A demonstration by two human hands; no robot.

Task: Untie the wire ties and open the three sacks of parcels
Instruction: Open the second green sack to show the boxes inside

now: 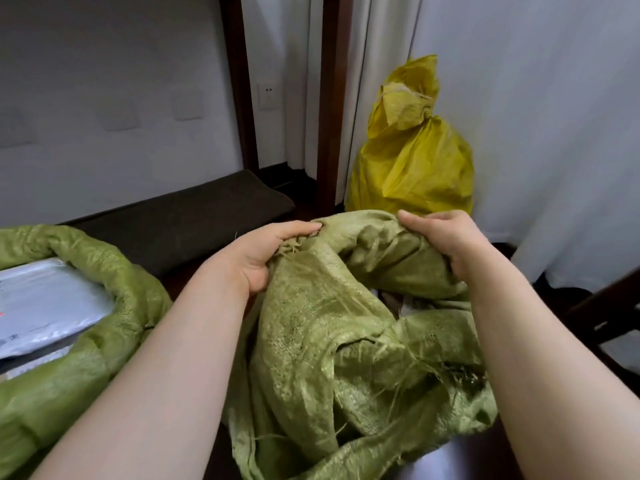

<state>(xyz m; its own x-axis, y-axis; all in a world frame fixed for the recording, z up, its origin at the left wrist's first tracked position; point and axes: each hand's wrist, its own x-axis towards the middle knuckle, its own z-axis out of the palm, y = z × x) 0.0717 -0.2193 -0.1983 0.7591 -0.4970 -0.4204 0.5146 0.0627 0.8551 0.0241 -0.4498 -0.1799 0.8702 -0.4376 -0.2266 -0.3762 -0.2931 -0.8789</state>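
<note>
Head view shows the left hand [263, 252] and the right hand [446, 237] both gripping the rim of the middle green sack [329, 341]. Behind it the yellow sack [415, 168] stands tied shut, and the left green sack [104, 271] lies open.

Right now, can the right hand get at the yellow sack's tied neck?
Probably, once freed: right hand grips the centre green sack; yellow sack stands just behind, nothing between.

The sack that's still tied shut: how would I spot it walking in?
Find the white curtains at the back. At their foot stands the yellow sack. The left green sack and the middle green sack lie open; this alone is yellow, upright, neck cinched tight.
</note>
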